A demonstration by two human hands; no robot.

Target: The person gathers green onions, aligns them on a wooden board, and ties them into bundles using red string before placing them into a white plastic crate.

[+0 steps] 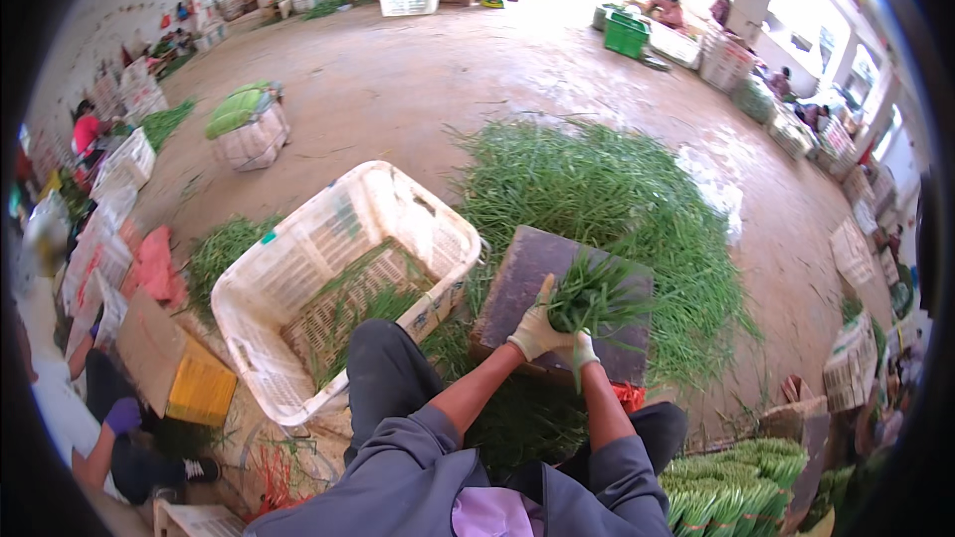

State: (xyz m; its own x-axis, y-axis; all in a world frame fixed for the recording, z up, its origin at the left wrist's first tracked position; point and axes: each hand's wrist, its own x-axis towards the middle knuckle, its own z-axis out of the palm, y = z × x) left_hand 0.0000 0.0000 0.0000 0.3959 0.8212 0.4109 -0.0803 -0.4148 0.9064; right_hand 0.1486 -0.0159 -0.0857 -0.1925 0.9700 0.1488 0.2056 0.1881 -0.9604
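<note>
My left hand (535, 328), in a pale glove, and my right hand (581, 346), also gloved, are both closed around one bunch of green stalks (595, 294). The bunch stands with its ends on a dark brown board (517, 273) in front of my knees. Behind the board lies a wide heap of loose green stalks (607, 189) on the floor. A white plastic crate (298, 259) tilts at my left knee, with a few green stalks lying inside it.
Stacked tied green bundles (736, 492) lie at my right. A seated person with a purple glove (121, 416) and a cardboard box (174, 363) are at my left. Another loaded white basket (249, 134) stands farther off. Crates and other workers line the walls.
</note>
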